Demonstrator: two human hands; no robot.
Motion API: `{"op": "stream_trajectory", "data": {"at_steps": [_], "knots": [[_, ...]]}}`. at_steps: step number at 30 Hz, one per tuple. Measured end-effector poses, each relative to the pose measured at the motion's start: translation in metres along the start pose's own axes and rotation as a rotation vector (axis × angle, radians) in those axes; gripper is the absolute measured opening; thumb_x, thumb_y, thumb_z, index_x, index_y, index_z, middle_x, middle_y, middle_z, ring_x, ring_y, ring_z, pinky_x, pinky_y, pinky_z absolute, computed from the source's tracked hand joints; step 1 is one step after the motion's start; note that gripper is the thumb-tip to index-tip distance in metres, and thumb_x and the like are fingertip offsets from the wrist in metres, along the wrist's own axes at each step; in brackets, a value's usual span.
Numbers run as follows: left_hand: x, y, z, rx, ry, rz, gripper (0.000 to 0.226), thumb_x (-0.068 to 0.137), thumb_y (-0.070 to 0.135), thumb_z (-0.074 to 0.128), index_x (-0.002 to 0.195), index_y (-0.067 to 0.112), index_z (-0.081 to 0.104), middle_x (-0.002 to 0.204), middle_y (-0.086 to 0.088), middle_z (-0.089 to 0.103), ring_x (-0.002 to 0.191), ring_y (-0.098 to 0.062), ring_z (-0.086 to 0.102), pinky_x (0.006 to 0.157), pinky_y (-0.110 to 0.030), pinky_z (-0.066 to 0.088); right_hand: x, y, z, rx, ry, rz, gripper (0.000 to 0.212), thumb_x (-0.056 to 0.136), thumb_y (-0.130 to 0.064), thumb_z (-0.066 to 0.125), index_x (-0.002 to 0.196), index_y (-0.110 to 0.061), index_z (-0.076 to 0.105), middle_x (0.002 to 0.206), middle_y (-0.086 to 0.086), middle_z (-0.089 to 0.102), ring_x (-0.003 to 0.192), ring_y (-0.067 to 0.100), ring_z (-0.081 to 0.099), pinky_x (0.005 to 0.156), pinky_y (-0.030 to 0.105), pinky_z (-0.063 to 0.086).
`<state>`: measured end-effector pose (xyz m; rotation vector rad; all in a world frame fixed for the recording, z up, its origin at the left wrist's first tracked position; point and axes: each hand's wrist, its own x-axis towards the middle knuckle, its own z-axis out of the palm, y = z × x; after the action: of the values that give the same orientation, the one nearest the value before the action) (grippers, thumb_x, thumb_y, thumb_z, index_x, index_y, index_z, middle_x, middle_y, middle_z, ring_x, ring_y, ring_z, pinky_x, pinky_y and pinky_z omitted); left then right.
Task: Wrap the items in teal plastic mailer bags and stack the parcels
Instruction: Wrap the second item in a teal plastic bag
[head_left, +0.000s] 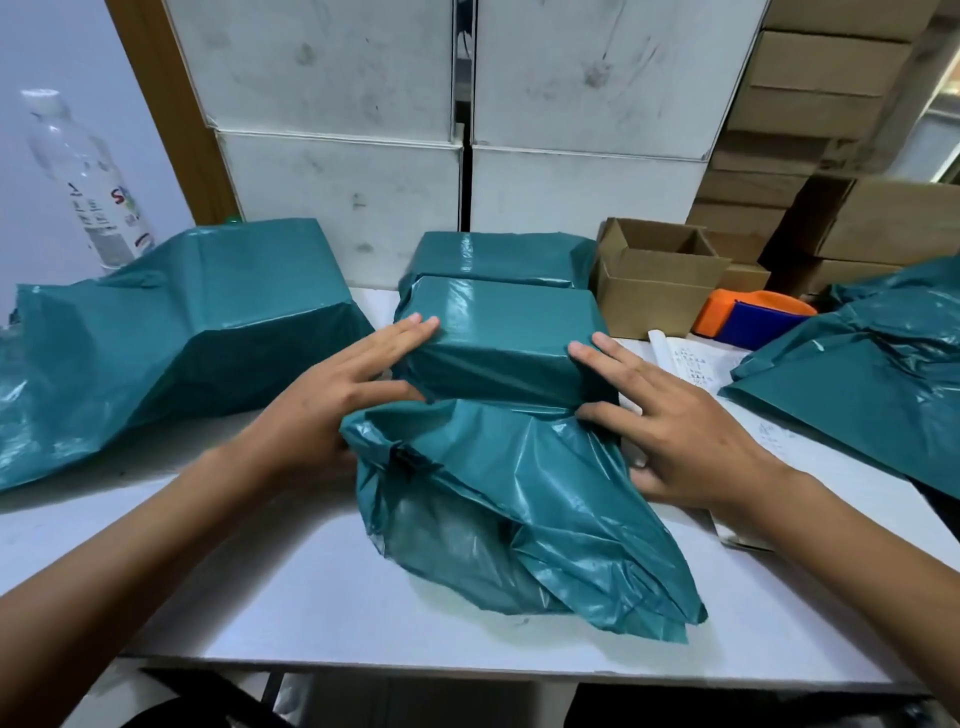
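White table (322, 587), smooth top, set against a far wall of scuffed white boxes (332, 67); brown cardboard cartons (831, 78) stacked far right. Large wrapped teal parcel (192, 322) at left, loose teal bags (872, 374) at right. Centre: box-shaped parcel (504, 338) in glossy teal plastic, its slack bag mouth (519, 509) crumpled toward the near edge. Second wrapped parcel (498, 257) just behind it. Left hand (332, 395) presses the parcel's left end, fingers spread flat; right hand (680, 421) presses the right end, fingers likewise spread. Open small carton (654, 280), orange-blue tape dispenser (753, 317), clear bottle (88, 171) far left.
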<state>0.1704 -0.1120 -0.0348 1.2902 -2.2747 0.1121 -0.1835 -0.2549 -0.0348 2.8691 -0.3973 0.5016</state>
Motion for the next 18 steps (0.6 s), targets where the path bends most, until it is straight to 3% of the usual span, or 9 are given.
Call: {"op": "stream_trajectory", "data": {"at_steps": [3, 5, 7, 8, 10, 12, 14, 16, 18], "knots": [[0.003, 0.004, 0.002, -0.148, 0.144, -0.086, 0.034, 0.094, 0.031, 0.073, 0.107, 0.0, 0.078, 0.157, -0.009, 0.052, 0.151, -0.023, 0.043, 0.121, -0.048, 0.039, -0.001, -0.002, -0.003, 0.136, 0.064, 0.025, 0.033, 0.105, -0.033, 0.054, 0.106, -0.007, 0.073, 0.17, 0.01, 0.036, 0.16, 0.027, 0.03, 0.113, 0.047, 0.049], [0.007, 0.007, 0.002, -0.227, 0.22, -0.146, 0.031, 0.091, 0.023, 0.076, 0.113, 0.0, 0.077, 0.148, -0.007, 0.061, 0.146, -0.02, 0.051, 0.119, -0.046, 0.042, 0.0, -0.005, -0.007, 0.209, 0.084, 0.085, 0.021, 0.106, -0.026, 0.06, 0.103, -0.007, 0.07, 0.17, 0.003, 0.037, 0.159, 0.022, 0.031, 0.117, 0.046, 0.045], [0.01, 0.009, 0.002, -0.312, 0.266, -0.246, 0.045, 0.086, 0.019, 0.08, 0.128, 0.005, 0.073, 0.142, -0.005, 0.067, 0.14, -0.015, 0.057, 0.118, -0.041, 0.044, 0.001, -0.006, -0.008, 0.237, 0.103, 0.138, 0.005, 0.103, -0.012, 0.068, 0.101, -0.008, 0.067, 0.167, -0.003, 0.042, 0.157, 0.019, 0.035, 0.119, 0.046, 0.042], [0.012, 0.011, 0.001, -0.373, 0.291, -0.312, 0.047, 0.086, 0.016, 0.081, 0.131, 0.006, 0.072, 0.138, -0.005, 0.07, 0.136, -0.015, 0.061, 0.117, -0.039, 0.046, 0.002, -0.005, -0.007, 0.253, 0.136, 0.15, 0.006, 0.103, -0.012, 0.069, 0.097, -0.009, 0.067, 0.164, -0.003, 0.047, 0.155, 0.019, 0.04, 0.119, 0.046, 0.043], [0.018, 0.011, 0.001, -0.47, 0.331, -0.442, 0.031, 0.089, 0.012, 0.075, 0.119, 0.005, 0.077, 0.119, -0.008, 0.078, 0.116, -0.021, 0.074, 0.102, -0.042, 0.058, 0.008, -0.012, -0.01, 0.341, 0.211, 0.211, 0.018, 0.103, -0.032, 0.066, 0.094, -0.017, 0.072, 0.154, -0.008, 0.056, 0.147, 0.011, 0.049, 0.116, 0.042, 0.045], [0.024, 0.011, 0.001, -0.36, 0.404, -0.485, 0.015, 0.09, 0.019, 0.069, 0.095, 0.011, 0.081, 0.091, -0.007, 0.081, 0.084, -0.022, 0.077, 0.075, -0.045, 0.064, 0.014, -0.028, -0.017, 0.55, 0.251, 0.419, 0.012, 0.097, -0.052, 0.067, 0.103, -0.042, 0.07, 0.137, -0.029, 0.058, 0.127, -0.012, 0.056, 0.113, 0.022, 0.045], [0.031, 0.013, -0.002, -0.364, 0.486, -0.527, 0.018, 0.093, 0.028, 0.071, 0.094, 0.012, 0.08, 0.091, -0.007, 0.08, 0.086, -0.027, 0.076, 0.074, -0.048, 0.062, 0.018, -0.04, -0.014, 0.853, 0.386, 0.658, 0.017, 0.095, -0.042, 0.076, 0.106, -0.05, 0.065, 0.118, -0.036, 0.065, 0.103, -0.019, 0.062, 0.099, 0.011, 0.05], [0.037, 0.015, -0.006, -0.423, 0.521, -0.548, 0.023, 0.096, 0.029, 0.073, 0.106, 0.01, 0.08, 0.101, -0.008, 0.081, 0.098, -0.033, 0.075, 0.08, -0.052, 0.062, 0.022, -0.038, -0.011, 1.017, 0.517, 0.785, 0.02, 0.097, -0.032, 0.074, 0.114, -0.04, 0.068, 0.115, -0.028, 0.072, 0.099, -0.019, 0.066, 0.084, 0.006, 0.052], [0.041, 0.015, -0.008, -0.434, 0.516, -0.559, 0.029, 0.096, 0.034, 0.073, 0.106, 0.008, 0.079, 0.101, -0.013, 0.08, 0.097, -0.034, 0.075, 0.079, -0.057, 0.062, 0.032, -0.035, -0.013, 1.086, 0.559, 0.849, 0.013, 0.1, -0.033, 0.07, 0.111, -0.039, 0.067, 0.114, -0.026, 0.069, 0.093, -0.024, 0.064, 0.077, 0.001, 0.049]]}}
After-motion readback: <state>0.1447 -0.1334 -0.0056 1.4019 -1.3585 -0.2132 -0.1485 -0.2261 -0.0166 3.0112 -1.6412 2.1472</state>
